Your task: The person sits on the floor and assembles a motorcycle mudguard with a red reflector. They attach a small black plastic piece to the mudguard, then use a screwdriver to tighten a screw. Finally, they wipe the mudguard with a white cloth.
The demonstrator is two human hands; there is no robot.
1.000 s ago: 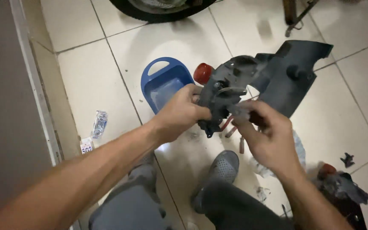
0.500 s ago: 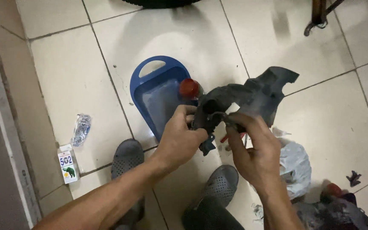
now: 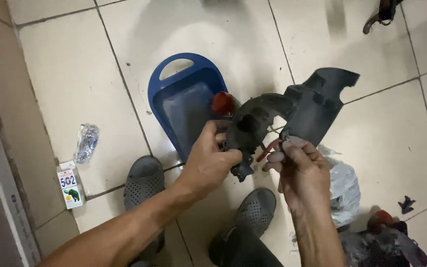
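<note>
While the left hand [image 3: 211, 160] grips the dark plastic cover [image 3: 292, 116] firmly, the right hand [image 3: 300, 170] pinches red wires [image 3: 268, 149]. Best hold the cover steady, fingers close to the wire ends.

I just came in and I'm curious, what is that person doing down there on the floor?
A person holds a dark grey plastic cover piece over the tiled floor. The left hand grips its curved end, and the right hand pinches thin red and pale wires hanging from it. A blue tray lies underneath, grey clogs are on the feet, and a small glue box and a crumpled plastic bag lie nearby.
</note>
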